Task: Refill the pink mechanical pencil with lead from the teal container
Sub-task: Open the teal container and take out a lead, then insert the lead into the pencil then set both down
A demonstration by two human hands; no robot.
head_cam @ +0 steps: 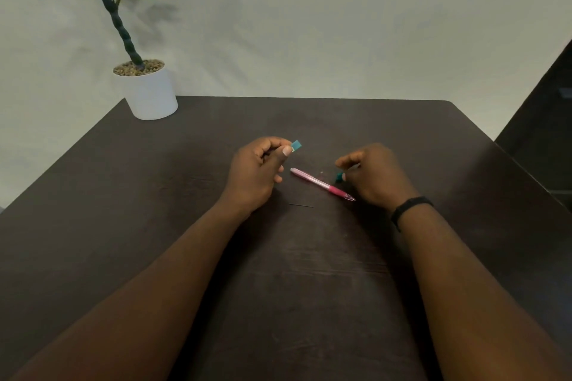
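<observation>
Forearms: both of mine run up from the near edge of the dark table [123, 195], nearest the camera; a black band [410, 209] sits on the right wrist.
Left grip: my left hand [257, 173] is curled closed, thumb and fingers pinching the teal container [296, 145], whose end sticks out past the thumbnail, lifted off the table.
Right grip: my right hand [374, 173] is loosely curled with its back to the camera; a small teal piece [340, 177] shows under the fingers, probably the container's cap, but I cannot tell whether I am pinching it or only resting beside it.
Pencil: pink mechanical pencil [322, 184] lies flat on the table between my hands, tip toward the right hand, its far end pointing toward the left; neither hand holds it.
Loose lead: one thin dark lead [301, 205] lies on the table just nearer me than the pencil, apart from it.
Small bits: tiny pale specks near the pencil, too small to name.
Further out: a potted plant [145, 83] at the table's far left corner, well away from the work.
Done so far: I judge the container is open and a lead is out.
Left to do: I see no lead going into the pencil yet; the lead must be picked up, fed into the barrel, the pencil closed and the container capped.
</observation>
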